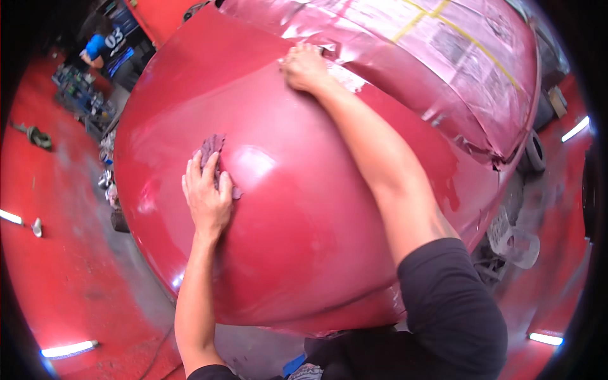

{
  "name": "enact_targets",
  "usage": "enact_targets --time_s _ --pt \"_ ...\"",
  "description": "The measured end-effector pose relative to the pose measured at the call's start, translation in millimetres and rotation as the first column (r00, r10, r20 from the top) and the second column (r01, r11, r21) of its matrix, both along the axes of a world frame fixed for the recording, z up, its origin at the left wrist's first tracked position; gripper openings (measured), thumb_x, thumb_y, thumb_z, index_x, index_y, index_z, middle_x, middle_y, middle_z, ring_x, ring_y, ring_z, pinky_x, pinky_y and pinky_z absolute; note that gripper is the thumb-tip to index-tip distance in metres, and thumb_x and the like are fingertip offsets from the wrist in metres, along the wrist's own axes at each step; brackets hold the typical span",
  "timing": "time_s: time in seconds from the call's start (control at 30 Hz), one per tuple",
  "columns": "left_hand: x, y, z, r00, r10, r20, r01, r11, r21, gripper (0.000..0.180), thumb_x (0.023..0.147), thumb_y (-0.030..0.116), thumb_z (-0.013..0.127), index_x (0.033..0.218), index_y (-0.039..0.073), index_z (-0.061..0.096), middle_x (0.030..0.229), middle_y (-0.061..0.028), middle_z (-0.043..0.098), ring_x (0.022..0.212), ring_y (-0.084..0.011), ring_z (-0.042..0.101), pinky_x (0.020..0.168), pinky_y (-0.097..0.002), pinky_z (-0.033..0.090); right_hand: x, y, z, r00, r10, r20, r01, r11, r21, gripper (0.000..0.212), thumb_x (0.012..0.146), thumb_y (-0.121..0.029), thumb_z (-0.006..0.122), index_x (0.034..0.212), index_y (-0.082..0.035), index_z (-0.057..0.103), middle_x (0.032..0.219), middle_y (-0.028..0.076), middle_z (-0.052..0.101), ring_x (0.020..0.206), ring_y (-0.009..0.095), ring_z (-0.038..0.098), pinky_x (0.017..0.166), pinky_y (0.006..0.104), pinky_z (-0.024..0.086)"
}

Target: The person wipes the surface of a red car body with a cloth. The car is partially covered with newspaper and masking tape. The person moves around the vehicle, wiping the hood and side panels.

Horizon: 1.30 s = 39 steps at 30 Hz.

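A red car hood (285,253) fills the middle of the view, its surface partly dull and partly glossy. My left hand (210,197) presses a crumpled purple-grey cloth (213,149) onto the left half of the hood, with cloth showing past the fingers and thumb. Farther off, my right arm stretches across the hood. My right hand (305,67) rests near its far edge, fingers bent and pressed down; whatever lies under them is mostly hidden. Beside that hand is a whitish patch (347,78).
Masking film with yellow tape (437,57) covers the windshield area behind the hood. A see-through plastic container (518,247) stands low at the right. At the far left, a person in dark clothing (114,54) is near a cluttered cart (85,95). A tyre (535,152) shows at right.
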<state>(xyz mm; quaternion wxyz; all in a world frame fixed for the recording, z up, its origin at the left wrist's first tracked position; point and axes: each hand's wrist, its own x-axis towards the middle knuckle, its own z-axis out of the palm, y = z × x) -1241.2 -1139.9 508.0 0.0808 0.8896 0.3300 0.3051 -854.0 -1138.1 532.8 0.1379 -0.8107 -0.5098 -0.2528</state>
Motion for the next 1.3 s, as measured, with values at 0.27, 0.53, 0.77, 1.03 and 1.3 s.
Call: enact_targets --time_s 0.27,0.53,0.77,1.03,1.3 --pt "-31 15 4 0.996 0.058 -0.062 -0.054 0.996 0.072 0.049 0.099 0.030 0.062 0.143 0.008 0.064 0.158 -0.0230 0.049 0.146 -0.0420 0.046 0.121 -0.0568 0.032 -57 -199 -18 0.995 0.089 -0.036 -0.089 0.996 0.008 0.057 0.110 -0.035 0.049 0.143 0.011 0.052 0.152 0.031 0.052 0.144 0.046 0.047 0.122 0.0561 0.035" --pt "-13 13 -13 0.999 -0.039 -0.023 0.039 0.999 0.021 0.047 0.103 0.030 0.059 0.142 0.006 0.065 0.156 -0.0256 0.052 0.144 -0.0428 0.049 0.121 -0.0512 0.036 -40 -136 -4 0.991 0.070 -0.112 -0.071 0.997 -0.006 0.061 0.110 -0.038 0.049 0.142 0.013 0.054 0.149 0.033 0.052 0.141 0.044 0.050 0.123 0.0540 0.035" --pt "-32 24 -4 1.000 -0.012 -0.019 0.014 0.993 0.115 0.047 0.101 0.028 0.061 0.142 0.006 0.065 0.153 -0.0246 0.055 0.140 -0.0432 0.053 0.118 -0.0510 0.039 -64 -367 -24 0.969 -0.184 -0.165 0.183 0.983 -0.020 0.058 0.112 -0.034 0.047 0.148 0.011 0.051 0.159 0.030 0.047 0.151 0.043 0.041 0.127 0.0526 0.031" --pt "-28 27 -15 0.997 -0.080 0.001 0.080 0.997 0.014 0.047 0.103 0.027 0.060 0.144 0.006 0.064 0.157 -0.0239 0.052 0.143 -0.0423 0.050 0.120 -0.0501 0.038 -59 -317 -11 0.955 0.046 -0.294 -0.047 0.999 0.001 0.058 0.111 -0.033 0.047 0.152 0.007 0.046 0.164 0.028 0.041 0.156 0.040 0.035 0.131 0.0509 0.025" --pt "-22 25 -15 0.998 -0.055 -0.022 0.055 0.998 0.020 0.047 0.105 0.029 0.058 0.147 0.007 0.062 0.159 -0.0229 0.050 0.145 -0.0406 0.049 0.121 -0.0486 0.037 -64 -379 -5 0.949 -0.204 -0.239 0.195 0.979 -0.063 0.059 0.112 -0.034 0.043 0.142 0.015 0.053 0.152 0.036 0.051 0.148 0.047 0.044 0.126 0.0540 0.032"
